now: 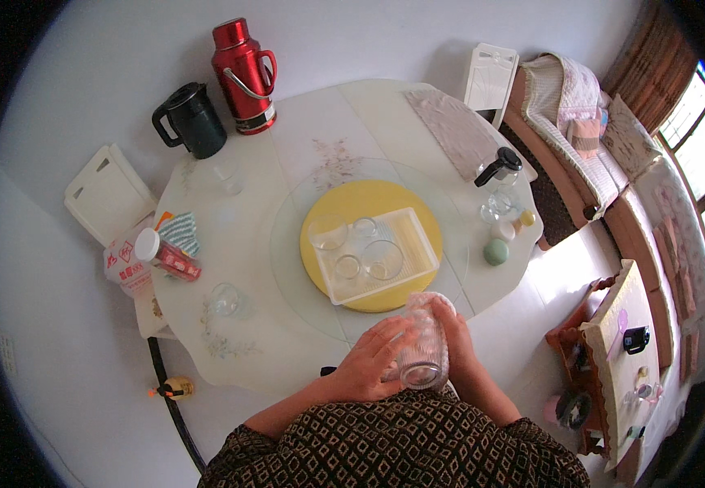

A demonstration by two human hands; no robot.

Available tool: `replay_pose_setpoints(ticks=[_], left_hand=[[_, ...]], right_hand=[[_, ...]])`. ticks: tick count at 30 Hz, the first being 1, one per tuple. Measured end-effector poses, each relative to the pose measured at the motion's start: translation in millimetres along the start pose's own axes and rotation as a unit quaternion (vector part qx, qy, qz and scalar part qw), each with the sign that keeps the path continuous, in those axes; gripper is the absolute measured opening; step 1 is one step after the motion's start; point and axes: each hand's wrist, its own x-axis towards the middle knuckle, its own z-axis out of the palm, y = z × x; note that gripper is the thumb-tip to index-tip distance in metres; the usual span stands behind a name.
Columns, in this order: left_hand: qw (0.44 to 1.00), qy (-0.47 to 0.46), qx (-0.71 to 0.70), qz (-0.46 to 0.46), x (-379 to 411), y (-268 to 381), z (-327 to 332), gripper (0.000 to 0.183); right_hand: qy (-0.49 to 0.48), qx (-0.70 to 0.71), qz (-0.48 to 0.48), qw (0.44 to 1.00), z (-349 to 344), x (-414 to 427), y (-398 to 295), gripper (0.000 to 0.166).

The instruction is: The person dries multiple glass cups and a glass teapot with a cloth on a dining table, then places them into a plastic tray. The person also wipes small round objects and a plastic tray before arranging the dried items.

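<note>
A clear ribbed drinking glass (419, 360) lies tilted between my hands at the near table edge, its base towards me. My left hand (377, 360) grips the glass from the left side. With my right hand (455, 335) I press a pale pink cloth (429, 299) against its right side and far end. Just beyond, a white ribbed tray (416, 224) holds several clear glasses, one of them a wide one (383, 259); another wide glass (328, 233) stands at its left corner. The tray rests on a round yellow board (365, 192) upon a glass turntable (288, 256).
Left on the table (304, 140) are a red thermos (246, 79), a dark jug (194, 122), a lidded jar (169, 256) and an upturned glass (226, 299). Right are a glass pot with black handle (502, 168), a green round object (496, 252) and a grey cloth (450, 128).
</note>
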Motion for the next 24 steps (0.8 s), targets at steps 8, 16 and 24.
replay_pose_setpoints(ticks=[8,16,24], left_hand=[[0.996,0.027,0.064,0.054,6.3,4.2,-2.1,0.064],[0.995,0.042,0.084,0.040,-2.7,6.9,-11.2,0.063],[0.995,0.063,0.073,0.005,-18.2,4.1,-17.3,0.067]], right_hand=[[-0.016,0.014,0.041,0.999,3.9,-4.6,1.6,0.031],[-0.039,0.003,0.062,0.997,12.2,-0.2,9.0,0.031],[-0.057,-0.014,0.086,0.995,25.5,-0.8,17.3,0.035]])
